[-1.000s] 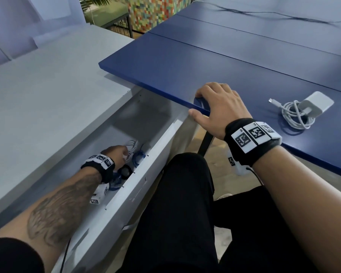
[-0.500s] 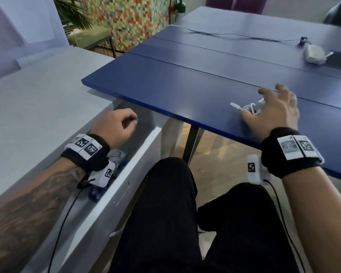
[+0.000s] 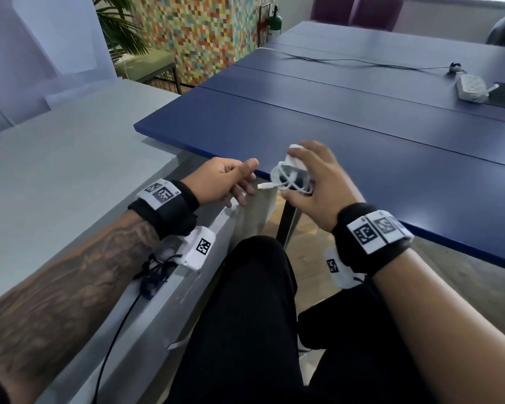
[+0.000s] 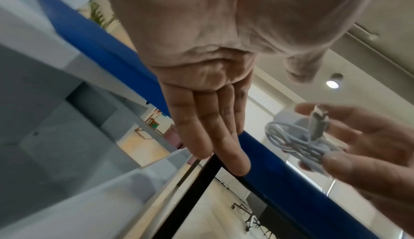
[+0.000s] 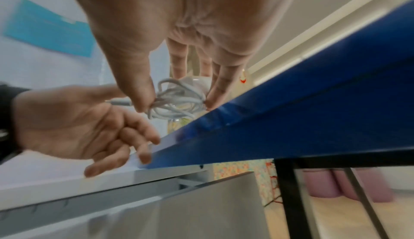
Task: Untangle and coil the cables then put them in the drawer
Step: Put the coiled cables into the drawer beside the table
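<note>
My right hand (image 3: 296, 174) pinches a white coiled cable (image 3: 283, 177) with its white charger brick (image 3: 297, 164), held in the air at the blue table's near edge (image 3: 362, 217). The cable's plug end sticks out to the left. My left hand (image 3: 247, 182) is just left of it, open with relaxed fingers and holding nothing. In the right wrist view thumb and fingers (image 5: 220, 87) grip the coil (image 5: 177, 101). The grey drawer (image 3: 187, 287) stands open below my left wrist, with a dark cable (image 3: 150, 284) partly showing inside.
The grey cabinet top (image 3: 56, 185) runs along the left. A black table leg (image 3: 285, 225) stands between drawer and my knees (image 3: 245, 316). Far back on the table lie a white adapter (image 3: 473, 88) and a thin black cable (image 3: 347, 61).
My left hand has come up out of the drawer and opened. My right hand left the table edge, picked up the white charger cable and carried it left towards the left hand.
</note>
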Demonstrator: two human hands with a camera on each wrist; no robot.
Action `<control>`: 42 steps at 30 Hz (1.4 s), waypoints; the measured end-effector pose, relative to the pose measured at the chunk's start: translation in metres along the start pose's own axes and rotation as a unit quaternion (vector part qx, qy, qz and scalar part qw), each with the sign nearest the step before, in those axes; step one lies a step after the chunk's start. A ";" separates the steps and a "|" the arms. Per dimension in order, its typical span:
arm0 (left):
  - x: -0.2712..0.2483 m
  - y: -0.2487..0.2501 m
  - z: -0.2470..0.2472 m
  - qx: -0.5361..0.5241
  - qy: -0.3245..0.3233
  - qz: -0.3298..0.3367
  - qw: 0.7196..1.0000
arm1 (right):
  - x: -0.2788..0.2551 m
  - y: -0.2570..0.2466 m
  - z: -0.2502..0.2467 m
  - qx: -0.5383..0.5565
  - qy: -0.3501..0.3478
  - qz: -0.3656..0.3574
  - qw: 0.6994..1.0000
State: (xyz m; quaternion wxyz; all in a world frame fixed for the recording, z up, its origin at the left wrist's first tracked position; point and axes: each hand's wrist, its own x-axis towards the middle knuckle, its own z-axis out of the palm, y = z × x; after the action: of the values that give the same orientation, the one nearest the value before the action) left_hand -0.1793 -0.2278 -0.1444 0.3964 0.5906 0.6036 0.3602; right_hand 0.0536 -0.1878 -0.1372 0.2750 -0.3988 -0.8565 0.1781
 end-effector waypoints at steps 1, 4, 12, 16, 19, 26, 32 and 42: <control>0.000 0.001 0.000 -0.024 -0.011 -0.012 1.000 | 0.002 -0.009 0.008 0.007 -0.009 -0.025 1.000; -0.002 0.001 -0.008 -0.063 -0.013 0.002 0.998 | 0.012 -0.032 0.025 -0.003 -0.040 -0.082 0.996; -0.013 -0.046 -0.039 -0.159 0.073 -0.031 0.984 | 0.043 -0.045 0.047 -0.076 -0.090 -0.112 0.987; -0.018 -0.094 -0.054 -0.151 0.133 -0.062 0.978 | 0.060 -0.026 0.043 -0.142 -0.099 -0.063 0.983; -0.017 -0.131 -0.054 -0.114 0.139 -0.109 0.978 | 0.062 -0.017 0.048 -0.193 -0.108 -0.064 0.973; 0.018 -0.205 -0.034 0.060 0.091 -0.239 0.965 | 0.062 -0.014 0.056 -0.221 -0.094 -0.078 0.968; 0.048 -0.236 -0.004 0.215 -0.021 -0.270 0.938 | 0.062 -0.014 0.059 -0.235 -0.084 -0.079 0.965; 0.044 -0.259 -0.010 0.261 0.051 -0.280 0.923 | 0.063 -0.016 0.059 -0.239 -0.079 -0.081 0.964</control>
State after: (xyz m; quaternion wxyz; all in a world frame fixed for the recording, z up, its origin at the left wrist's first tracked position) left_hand -0.2983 -0.1951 -0.3759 0.2817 0.4606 0.8364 0.0943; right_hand -0.0252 -0.1536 -0.1552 0.1163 -0.3672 -0.9226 -0.0235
